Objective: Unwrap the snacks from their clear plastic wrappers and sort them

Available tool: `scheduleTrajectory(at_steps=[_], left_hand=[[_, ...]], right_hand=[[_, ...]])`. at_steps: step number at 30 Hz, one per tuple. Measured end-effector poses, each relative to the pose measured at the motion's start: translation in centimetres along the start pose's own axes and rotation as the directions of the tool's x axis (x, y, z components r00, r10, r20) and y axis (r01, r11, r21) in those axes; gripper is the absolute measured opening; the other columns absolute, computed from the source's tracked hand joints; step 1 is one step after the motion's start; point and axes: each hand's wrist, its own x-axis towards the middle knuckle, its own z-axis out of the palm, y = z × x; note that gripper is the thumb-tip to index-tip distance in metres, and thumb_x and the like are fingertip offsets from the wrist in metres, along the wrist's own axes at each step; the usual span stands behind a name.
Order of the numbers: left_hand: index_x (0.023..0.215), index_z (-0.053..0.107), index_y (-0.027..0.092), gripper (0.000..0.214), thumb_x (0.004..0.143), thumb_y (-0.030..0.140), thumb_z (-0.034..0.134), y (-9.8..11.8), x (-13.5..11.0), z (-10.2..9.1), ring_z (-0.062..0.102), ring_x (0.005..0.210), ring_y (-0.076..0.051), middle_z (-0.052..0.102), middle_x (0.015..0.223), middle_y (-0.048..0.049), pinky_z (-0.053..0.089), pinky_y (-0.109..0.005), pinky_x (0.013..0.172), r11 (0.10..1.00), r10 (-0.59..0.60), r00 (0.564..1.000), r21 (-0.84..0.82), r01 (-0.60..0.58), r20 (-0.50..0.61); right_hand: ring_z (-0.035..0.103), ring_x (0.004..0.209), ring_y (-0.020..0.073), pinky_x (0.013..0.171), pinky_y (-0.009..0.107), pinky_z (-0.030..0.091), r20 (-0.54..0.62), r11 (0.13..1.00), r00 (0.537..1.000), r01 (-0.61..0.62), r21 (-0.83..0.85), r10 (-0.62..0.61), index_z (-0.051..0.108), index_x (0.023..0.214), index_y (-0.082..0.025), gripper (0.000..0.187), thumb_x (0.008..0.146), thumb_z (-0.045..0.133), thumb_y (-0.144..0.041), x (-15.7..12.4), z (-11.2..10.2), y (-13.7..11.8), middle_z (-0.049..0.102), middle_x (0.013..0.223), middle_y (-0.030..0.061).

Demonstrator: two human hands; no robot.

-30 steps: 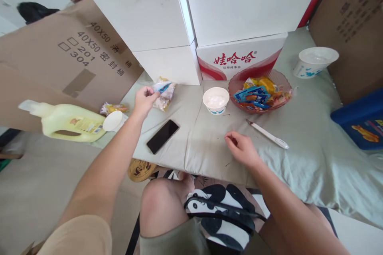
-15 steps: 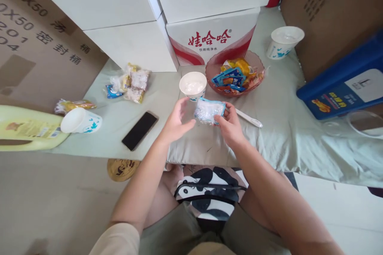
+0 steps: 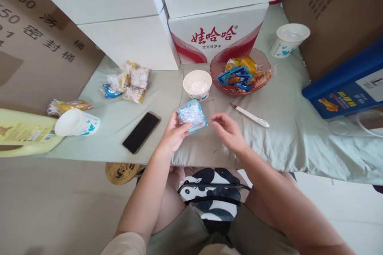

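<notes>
Blue-edged, clear-wrapped packet (image 3: 192, 116) sits in a person's left hand (image 3: 173, 132), pinched between thumb and fingers above a surface covered in pale green cloth (image 3: 284, 127), just on the near side of an upright paper cup (image 3: 201, 96). The right hand (image 3: 229, 132) hovers beside the packet, apart from it, its fingers loosely curled and its thumb a narrow gap from them. Beyond the right hand lies a white pen-shaped tool (image 3: 251, 116), near a pink scalloped bowl (image 3: 217, 66) filled with yellow and blue packets (image 3: 236, 76). Left of the person's left hand, a dark-screened phone (image 3: 141, 132) rests on the cloth, with a cluster of wrapped snacks (image 3: 139, 79) farther back. At far left, a second paper cup (image 3: 77, 122) lies on its side by a yellow bottle (image 3: 26, 137); a third cup (image 3: 281, 47) stands upright at back right, near a blue container (image 3: 344, 83).
</notes>
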Motion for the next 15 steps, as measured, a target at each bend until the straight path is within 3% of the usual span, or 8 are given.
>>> scheduleTrajectory(at_steps=[2, 4, 8, 10, 12, 15], left_hand=[[0.121, 0.056, 0.032, 0.071, 0.058, 0.032, 0.088, 0.4, 0.4, -0.5, 0.066, 0.088, -0.018, 0.068, 0.107, -0.0021, 0.053, -0.027, 0.069, 0.998, -0.039, 0.999, 0.048, 0.038, 0.024], [0.124, 0.055, 0.031, 0.074, 0.057, 0.029, 0.087, 0.4, 0.9, -0.9, 0.065, 0.084, -0.017, 0.069, 0.099, -0.0013, 0.051, -0.027, 0.069, 0.994, -0.045, 0.999, 0.104, 0.044, 0.007], [0.115, 0.059, 0.025, 0.06, 0.06, 0.027, 0.083, -0.1, 2.2, -1.4, 0.062, 0.071, -0.016, 0.066, 0.082, 0.0009, 0.048, -0.026, 0.065, 0.982, -0.003, 0.996, 0.189, 0.019, -0.088], [0.105, 0.061, 0.023, 0.048, 0.063, 0.033, 0.082, -0.5, 2.7, -1.3, 0.06, 0.068, -0.015, 0.065, 0.079, 0.001, 0.047, -0.027, 0.065, 0.979, 0.058, 0.99, 0.203, -0.031, -0.126], [0.096, 0.062, 0.021, 0.04, 0.066, 0.04, 0.08, -0.7, 2.9, -1.1, 0.059, 0.07, -0.015, 0.065, 0.08, 0.0004, 0.047, -0.027, 0.066, 0.971, 0.127, 0.982, 0.219, -0.094, -0.141], [0.1, 0.064, 0.022, 0.039, 0.075, 0.05, 0.074, -1.1, 2.8, -0.5, 0.062, 0.08, -0.017, 0.067, 0.09, -0.0023, 0.051, -0.028, 0.072, 0.966, 0.149, 0.982, 0.228, -0.12, -0.115]], right_hand=[[0.064, 0.086, 0.0214, 0.082, 0.037, 0.052, -0.13, 0.974, 0.989, 0.04, -0.223, -0.07, 0.059, 0.096, -0.022, 0.018, 0.087, 0.052, -0.036, 0.4, -2.3, 0.2, 0.068, 0.094, 0.0068], [0.064, 0.091, 0.0246, 0.085, 0.04, 0.05, -0.24, 0.896, 0.959, 0.03, -0.443, -0.151, 0.061, 0.097, -0.022, 0.018, 0.086, 0.051, -0.032, 0.5, -4.7, 1.0, 0.069, 0.096, 0.0091], [0.06, 0.103, 0.0324, 0.092, 0.049, 0.046, -0.279, 0.661, 0.937, -0.074, -0.747, -0.21, 0.065, 0.111, -0.019, 0.032, 0.084, 0.054, -0.031, 0.4, -8.1, 3.3, 0.068, 0.107, 0.0159], [0.058, 0.107, 0.0345, 0.094, 0.051, 0.045, -0.243, 0.581, 0.95, -0.089, -0.809, -0.194, 0.067, 0.113, -0.018, 0.035, 0.084, 0.056, -0.034, 0.2, -8.9, 4.1, 0.068, 0.112, 0.0168], [0.058, 0.108, 0.0345, 0.095, 0.051, 0.044, -0.225, 0.554, 0.956, -0.086, -0.828, -0.188, 0.071, 0.108, -0.019, 0.032, 0.087, 0.055, -0.037, -0.1, -9.1, 4.2, 0.069, 0.112, 0.0155], [0.062, 0.101, 0.0301, 0.09, 0.045, 0.047, -0.206, 0.629, 0.957, -0.033, -0.777, -0.204, 0.073, 0.106, -0.021, 0.035, 0.095, 0.045, -0.038, -0.5, -8.7, 3.3, 0.07, 0.106, 0.0134]])
